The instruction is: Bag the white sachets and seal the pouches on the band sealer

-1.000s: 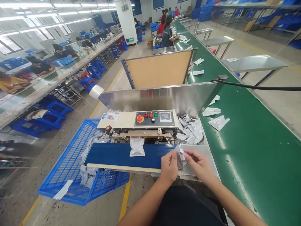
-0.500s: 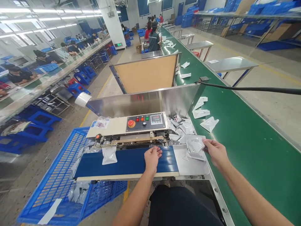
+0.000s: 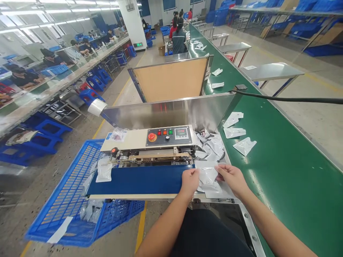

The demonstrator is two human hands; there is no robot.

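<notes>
Possibly, the pouch [image 3: 208, 172], gripped by left [image 3: 190, 181] and right [image 3: 232, 178] hands near the blue belt's [image 3: 150, 180] right end, could crease if pulled unevenly.

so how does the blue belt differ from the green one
The blue belt is short and sits in front of the machine; the green belt is wider and runs far down the room. The blue belt has one white pouch at its left end, while the green belt has several scattered pouches. Both are flat, smooth surfaces.

Bright tube light — edges blurred
</notes>
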